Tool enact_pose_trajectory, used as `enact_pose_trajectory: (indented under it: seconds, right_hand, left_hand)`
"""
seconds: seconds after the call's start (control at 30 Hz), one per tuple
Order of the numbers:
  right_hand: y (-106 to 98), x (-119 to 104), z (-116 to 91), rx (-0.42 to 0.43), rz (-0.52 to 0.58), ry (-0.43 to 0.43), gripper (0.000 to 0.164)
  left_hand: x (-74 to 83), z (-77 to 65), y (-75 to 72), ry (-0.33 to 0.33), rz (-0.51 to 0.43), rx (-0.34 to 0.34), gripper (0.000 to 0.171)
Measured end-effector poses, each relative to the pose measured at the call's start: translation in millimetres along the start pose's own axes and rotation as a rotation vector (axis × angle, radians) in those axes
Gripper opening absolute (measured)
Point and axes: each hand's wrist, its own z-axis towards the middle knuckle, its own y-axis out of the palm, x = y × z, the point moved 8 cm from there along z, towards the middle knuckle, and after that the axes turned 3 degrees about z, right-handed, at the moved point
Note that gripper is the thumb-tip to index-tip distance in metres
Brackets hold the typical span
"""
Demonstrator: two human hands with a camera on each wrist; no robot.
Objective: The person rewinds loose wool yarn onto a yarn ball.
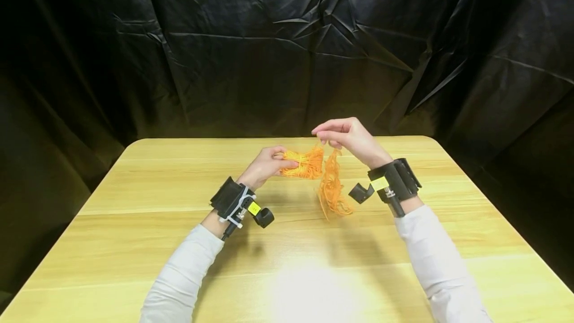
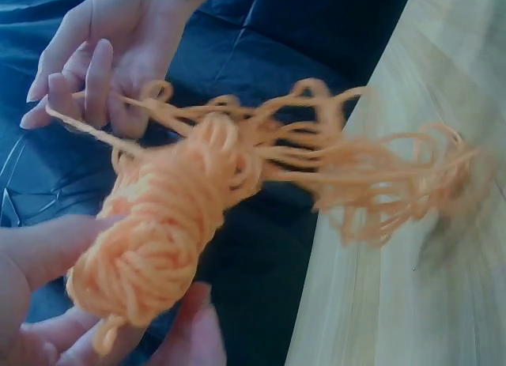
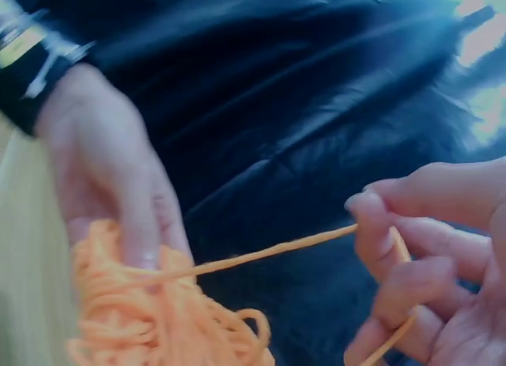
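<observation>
An orange yarn skein point(image 1: 308, 163), wrapped round its middle, is held above the table by my left hand point(image 1: 268, 164), thumb on the near side. To its right, my right hand point(image 1: 352, 138) pinches a single strand point(image 3: 277, 248) between thumb and fingers. The right wrist view has this strand running taut from the skein and passing on between the other fingers. A loose tangle of yarn point(image 1: 333, 186) dangles below the right hand. Seen from the left wrist, the bundle's rounded end point(image 2: 138, 267) faces the camera, with loose loops point(image 2: 379, 172) trailing off to the right.
The wooden table point(image 1: 157, 263) spreads beneath both hands, with a bright glare near its front. Black sheeting point(image 1: 251, 64) hangs behind the far edge. Each wrist wears a black strap with a small camera, the right one point(image 1: 361, 193) close beside the dangling yarn.
</observation>
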Motion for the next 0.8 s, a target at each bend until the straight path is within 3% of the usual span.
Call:
enact_pose_trajectory:
  seconds: [0.13,0.2,0.33,0.53,0.67,0.8]
  right_hand:
    - [-10.2,11.4,5.3,0.039,0.291,-0.006,0.017]
    - [-13.9,20.4,7.3,0.07,0.361,0.006,0.017]
    - [-17.5,43.0,8.5,0.147,0.266,0.069,0.02]
    - [-5.0,71.7,6.1,0.191,0.051,0.128,0.026]
    - [12.9,79.8,1.0,0.182,0.041,0.105,0.019]
    - [34.7,79.5,-3.6,0.099,0.063,0.064,0.011]
  left_hand:
    - [4.6,-3.1,5.4,0.03,-0.006,-0.102,0.027]
    - [8.5,-5.0,7.6,0.053,-0.04,-0.163,0.026]
    - [17.1,-7.4,9.3,0.093,-0.147,-0.251,0.025]
    - [25.7,-9.2,11.7,0.108,-0.255,-0.287,0.029]
    - [24.0,-6.9,10.4,0.103,-0.297,-0.233,0.03]
    - [21.1,-4.1,3.5,0.101,-0.318,-0.14,0.027]
